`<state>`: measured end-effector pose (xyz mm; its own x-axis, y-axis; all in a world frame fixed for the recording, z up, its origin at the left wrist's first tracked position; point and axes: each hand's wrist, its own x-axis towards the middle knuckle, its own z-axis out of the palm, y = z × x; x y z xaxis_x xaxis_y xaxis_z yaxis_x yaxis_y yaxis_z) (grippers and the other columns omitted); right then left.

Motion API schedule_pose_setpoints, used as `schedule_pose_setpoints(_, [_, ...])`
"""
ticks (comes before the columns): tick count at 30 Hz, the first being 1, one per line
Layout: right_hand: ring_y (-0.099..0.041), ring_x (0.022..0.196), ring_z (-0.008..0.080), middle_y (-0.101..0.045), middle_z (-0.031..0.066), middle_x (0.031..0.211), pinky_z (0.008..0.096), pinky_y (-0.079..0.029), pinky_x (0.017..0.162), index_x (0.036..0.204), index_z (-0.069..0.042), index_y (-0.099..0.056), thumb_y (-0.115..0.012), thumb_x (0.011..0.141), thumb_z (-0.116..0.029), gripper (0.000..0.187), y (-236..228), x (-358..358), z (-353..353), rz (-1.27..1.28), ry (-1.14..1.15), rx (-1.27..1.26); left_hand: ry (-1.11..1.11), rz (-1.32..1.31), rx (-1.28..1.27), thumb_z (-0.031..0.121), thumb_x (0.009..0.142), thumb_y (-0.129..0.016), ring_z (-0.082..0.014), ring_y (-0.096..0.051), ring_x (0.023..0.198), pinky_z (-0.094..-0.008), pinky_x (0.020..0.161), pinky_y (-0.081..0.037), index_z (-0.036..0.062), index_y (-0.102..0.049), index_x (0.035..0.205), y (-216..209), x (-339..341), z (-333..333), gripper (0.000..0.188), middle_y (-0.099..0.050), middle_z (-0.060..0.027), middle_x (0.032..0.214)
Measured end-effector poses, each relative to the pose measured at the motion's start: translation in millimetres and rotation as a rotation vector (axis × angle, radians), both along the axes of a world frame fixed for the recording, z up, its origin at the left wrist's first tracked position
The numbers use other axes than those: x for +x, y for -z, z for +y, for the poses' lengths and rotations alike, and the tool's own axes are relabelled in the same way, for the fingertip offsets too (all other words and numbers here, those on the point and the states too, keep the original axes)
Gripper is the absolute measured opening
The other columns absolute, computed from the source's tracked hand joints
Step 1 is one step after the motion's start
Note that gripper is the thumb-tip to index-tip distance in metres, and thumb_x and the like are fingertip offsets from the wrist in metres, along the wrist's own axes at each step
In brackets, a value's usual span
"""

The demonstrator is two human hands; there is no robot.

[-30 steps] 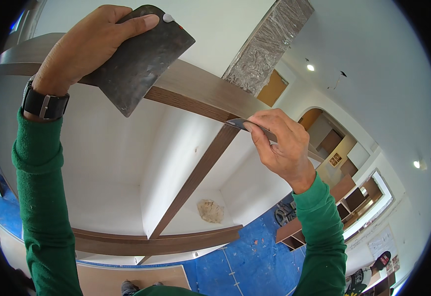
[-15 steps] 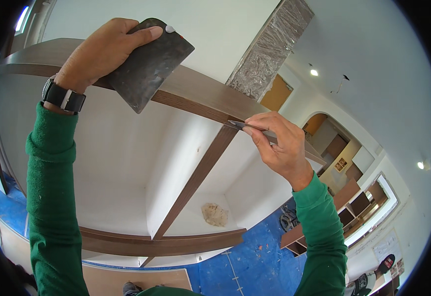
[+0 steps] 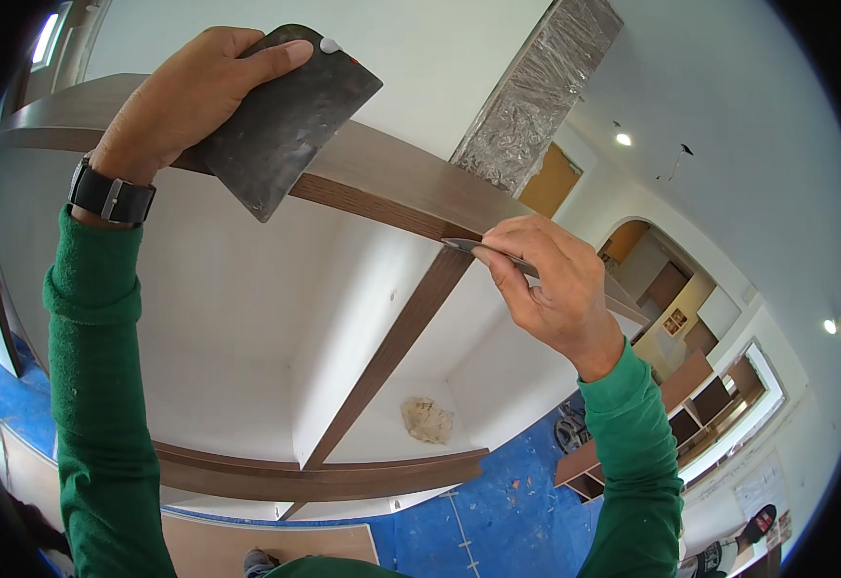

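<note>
My left hand point(image 3: 175, 101) grips a dark flat palette plate point(image 3: 290, 125), thumb on top, fingers hidden beneath it. A small white dab of paste point(image 3: 330, 45) sits near the plate's upper edge. In my right hand point(image 3: 555, 284) is a slim, dark pointed spatula point(image 3: 461, 245), pinched between thumb and fingers. Its tip lies at the joint where the brown upper edge point(image 3: 372, 209) of a shelf unit meets the slanting brown edge point(image 3: 382, 356) of its divider. Whether the tip presses on the wood, I cannot tell.
White compartments point(image 3: 218, 318) lie below the upper edge, one with a rough tan patch point(image 3: 427, 420). A plastic-wrapped post point(image 3: 536, 106) rises behind. Blue sheeting point(image 3: 430, 535) covers the floor; a wooden board point(image 3: 266, 541) lies near my foot. Another person's leg point(image 3: 728, 559) shows at lower right.
The view has shifted slightly. My left hand and the plate have moved a little left and up against the shelf. The spatula tip stays at about the same joint.
</note>
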<state>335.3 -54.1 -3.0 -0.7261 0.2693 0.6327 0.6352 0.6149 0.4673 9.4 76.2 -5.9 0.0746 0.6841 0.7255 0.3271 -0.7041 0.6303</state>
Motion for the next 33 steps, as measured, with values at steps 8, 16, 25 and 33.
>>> schedule_pose_setpoints(8, [-0.068, 0.077, 0.0264, -0.068, 0.0112, 0.089, 0.0339, -0.057, 0.063, 0.095, 0.0, -0.065, -0.075, 0.081, 0.008, 0.019, 12.7, 6.8, -6.0, 0.018, 0.003, 0.09, 0.097, -0.045, -0.011, 0.053, 0.102, -0.061, -0.0087, -0.063, 0.055, -0.0223, 0.055, -0.053, -0.0008, -0.07, 0.104, 0.1, 4.4, 3.8, 0.055, -0.068, -0.0051, 0.075])
schedule_pose_setpoints(16, [-0.066, 0.081, 0.0221, -0.071, 0.0139, 0.098, 0.0308, -0.054, 0.068, 0.1, 0.002, -0.067, -0.076, 0.087, 0.005, 0.016, 74.5, 11.4, -68.0, 0.495, -0.02, -0.049, -0.057, -0.209, 0.155, 0.033, 0.103, -0.061, -0.0167, -0.069, 0.097, -0.028, 0.077, -0.057, -0.0003, -0.069, 0.121, -7.0, -15.2, 23.9, 0.038, -0.072, -0.0114, 0.105])
schedule_pose_setpoints(25, [-0.066, 0.083, 0.0115, -0.073, 0.0135, 0.105, 0.0235, -0.051, 0.07, 0.103, 0.004, -0.068, -0.078, 0.09, -0.001, 0.017, 215.2, 4.9, -142.1, 1.192, 0.171, -0.513, -0.147, -0.376, 0.514, 0.013, 0.1, -0.057, -0.0265, -0.057, 0.124, -0.037, 0.106, -0.046, -0.0016, -0.052, 0.142, 183.7, 3.5, -89.8, 0.044, -0.059, -0.0186, 0.134])
schedule_pose_setpoints(33, [-0.072, 0.087, 0.0179, -0.071, 0.0129, 0.104, 0.0291, -0.058, 0.078, 0.12, 0.007, -0.059, -0.065, 0.103, -0.014, 0.027, 277.1, -62.2, -132.4, 1.526, 0.128, -0.862, 0.491, -1.139, -0.853, 0.006, 0.098, -0.07, -0.0146, -0.067, 0.106, -0.031, 0.094, -0.055, 0.0038, -0.056, 0.133, 300.9, 100.5, -181.1, 0.038, -0.068, -0.0078, 0.122])
